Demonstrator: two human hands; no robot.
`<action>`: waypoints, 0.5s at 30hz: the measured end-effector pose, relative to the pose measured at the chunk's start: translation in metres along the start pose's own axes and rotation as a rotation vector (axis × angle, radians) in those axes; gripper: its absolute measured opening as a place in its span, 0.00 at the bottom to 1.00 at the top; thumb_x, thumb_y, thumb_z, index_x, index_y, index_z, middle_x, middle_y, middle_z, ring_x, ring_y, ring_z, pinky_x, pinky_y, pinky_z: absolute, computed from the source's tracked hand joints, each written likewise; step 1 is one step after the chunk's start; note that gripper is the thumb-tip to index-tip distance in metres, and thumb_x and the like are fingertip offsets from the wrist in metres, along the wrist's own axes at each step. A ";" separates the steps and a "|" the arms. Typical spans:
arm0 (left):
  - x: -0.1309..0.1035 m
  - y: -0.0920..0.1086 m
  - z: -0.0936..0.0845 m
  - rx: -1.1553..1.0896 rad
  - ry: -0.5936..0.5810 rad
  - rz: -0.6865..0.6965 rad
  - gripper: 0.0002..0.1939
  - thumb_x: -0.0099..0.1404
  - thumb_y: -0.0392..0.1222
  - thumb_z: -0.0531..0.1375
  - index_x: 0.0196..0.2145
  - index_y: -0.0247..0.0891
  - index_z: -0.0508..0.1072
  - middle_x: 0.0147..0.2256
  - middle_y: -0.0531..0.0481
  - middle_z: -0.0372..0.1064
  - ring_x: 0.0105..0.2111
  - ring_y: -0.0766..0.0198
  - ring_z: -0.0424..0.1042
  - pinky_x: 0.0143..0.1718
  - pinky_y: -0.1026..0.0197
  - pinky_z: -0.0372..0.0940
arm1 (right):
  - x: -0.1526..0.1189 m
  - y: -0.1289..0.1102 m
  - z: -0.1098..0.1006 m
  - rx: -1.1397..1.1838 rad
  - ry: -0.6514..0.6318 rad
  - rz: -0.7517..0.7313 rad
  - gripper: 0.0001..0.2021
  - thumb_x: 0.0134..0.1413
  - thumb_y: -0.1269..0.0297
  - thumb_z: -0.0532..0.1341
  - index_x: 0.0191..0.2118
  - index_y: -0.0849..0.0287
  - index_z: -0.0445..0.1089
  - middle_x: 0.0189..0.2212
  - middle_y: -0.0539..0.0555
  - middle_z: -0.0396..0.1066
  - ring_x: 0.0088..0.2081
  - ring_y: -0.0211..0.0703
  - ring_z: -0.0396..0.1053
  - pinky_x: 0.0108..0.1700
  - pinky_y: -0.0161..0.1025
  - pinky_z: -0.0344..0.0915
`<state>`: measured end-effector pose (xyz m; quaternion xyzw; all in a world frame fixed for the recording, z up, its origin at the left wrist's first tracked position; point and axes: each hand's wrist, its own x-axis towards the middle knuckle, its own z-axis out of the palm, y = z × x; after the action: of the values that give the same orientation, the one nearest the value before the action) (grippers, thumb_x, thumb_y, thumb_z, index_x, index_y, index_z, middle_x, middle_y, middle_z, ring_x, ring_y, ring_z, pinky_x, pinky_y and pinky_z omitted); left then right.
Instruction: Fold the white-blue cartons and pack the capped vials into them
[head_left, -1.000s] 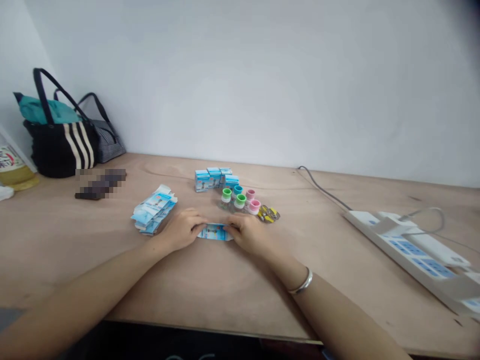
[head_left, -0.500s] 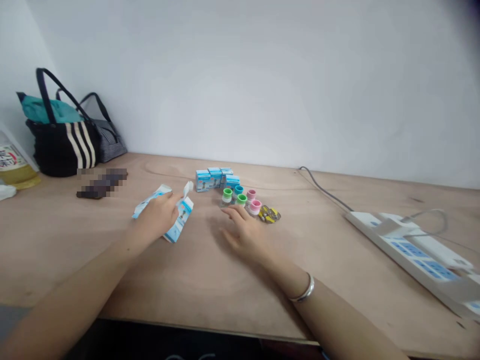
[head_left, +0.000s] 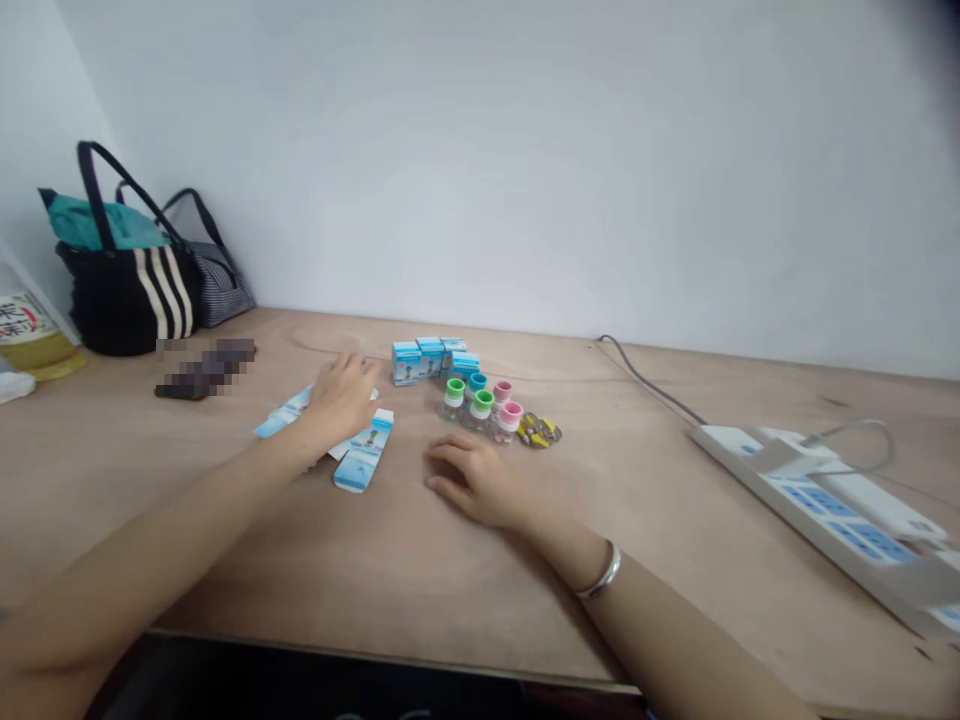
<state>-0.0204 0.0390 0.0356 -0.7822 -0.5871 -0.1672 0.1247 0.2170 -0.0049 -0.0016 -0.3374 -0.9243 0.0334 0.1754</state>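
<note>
My left hand lies over the flattened blue-and-white cartons, its fingers stretched toward the back of the table and partly covering the pile. One carton in that pile sticks out to the left of the hand. My right hand rests on the tabletop, fingers loosely bent with a gap before the thumb and nothing between them. Just beyond it stand several small clear bottles with green, blue and pink tops. Beside the bottles lies a cluster of yellow-and-grey small pieces, whose kind I cannot make out.
Several upright blue-and-white boxes stand behind the bottles. A white power strip with a cable occupies the right side. At the left are a black striped bag, a pixelated dark object and a bottle of yellow liquid.
My left hand has moved forward and slightly right, and the carton beneath it now lies flatter on the pile. My right hand has drawn back a little from the bottles and come down onto the table.
</note>
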 end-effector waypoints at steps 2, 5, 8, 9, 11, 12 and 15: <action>0.027 0.003 0.012 -0.073 -0.030 0.016 0.26 0.56 0.39 0.60 0.52 0.35 0.62 0.51 0.37 0.62 0.53 0.47 0.59 0.53 0.49 0.56 | 0.000 0.000 0.001 0.027 -0.005 -0.014 0.15 0.58 0.61 0.56 0.47 0.62 0.68 0.46 0.61 0.68 0.47 0.46 0.67 0.49 0.44 0.64; 0.063 0.005 0.032 -0.115 -0.030 0.008 0.28 0.56 0.40 0.61 0.54 0.35 0.60 0.53 0.38 0.61 0.55 0.49 0.58 0.54 0.52 0.55 | -0.001 0.001 0.002 0.034 -0.025 -0.011 0.16 0.58 0.60 0.55 0.49 0.62 0.67 0.50 0.63 0.66 0.49 0.47 0.66 0.50 0.44 0.63; 0.083 0.005 0.046 -0.177 -0.032 0.002 0.26 0.56 0.41 0.61 0.52 0.35 0.62 0.52 0.40 0.62 0.54 0.53 0.61 0.53 0.57 0.57 | -0.002 0.001 0.001 0.034 -0.046 -0.005 0.17 0.59 0.60 0.55 0.50 0.63 0.66 0.50 0.63 0.66 0.49 0.47 0.66 0.51 0.44 0.64; 0.086 0.005 0.048 -0.197 -0.028 -0.006 0.25 0.56 0.41 0.61 0.50 0.35 0.63 0.51 0.40 0.63 0.53 0.54 0.62 0.52 0.58 0.58 | -0.002 0.001 0.001 0.035 -0.053 -0.005 0.17 0.59 0.60 0.55 0.50 0.63 0.66 0.50 0.64 0.66 0.50 0.47 0.66 0.51 0.44 0.63; 0.088 0.004 0.049 -0.234 -0.006 -0.032 0.22 0.56 0.39 0.61 0.48 0.34 0.64 0.48 0.40 0.64 0.51 0.54 0.65 0.51 0.58 0.60 | -0.002 0.000 0.000 0.037 -0.061 -0.008 0.17 0.59 0.60 0.54 0.50 0.64 0.66 0.51 0.64 0.65 0.50 0.47 0.66 0.51 0.44 0.63; 0.087 0.003 0.047 -0.251 0.009 -0.044 0.22 0.55 0.39 0.61 0.48 0.33 0.64 0.48 0.39 0.64 0.50 0.54 0.65 0.50 0.57 0.61 | -0.002 0.000 0.000 0.040 -0.060 -0.008 0.17 0.59 0.60 0.54 0.50 0.64 0.66 0.50 0.64 0.65 0.50 0.47 0.66 0.51 0.44 0.63; 0.076 0.002 0.034 -0.293 0.055 -0.052 0.24 0.54 0.40 0.62 0.49 0.33 0.63 0.49 0.40 0.63 0.50 0.54 0.65 0.50 0.56 0.62 | -0.002 0.001 -0.001 0.080 -0.044 0.014 0.17 0.57 0.61 0.56 0.50 0.63 0.65 0.49 0.63 0.67 0.49 0.47 0.67 0.51 0.44 0.64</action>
<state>0.0052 0.1184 0.0354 -0.7716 -0.5730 -0.2757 0.0207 0.2191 -0.0059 -0.0019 -0.3356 -0.9235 0.0790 0.1681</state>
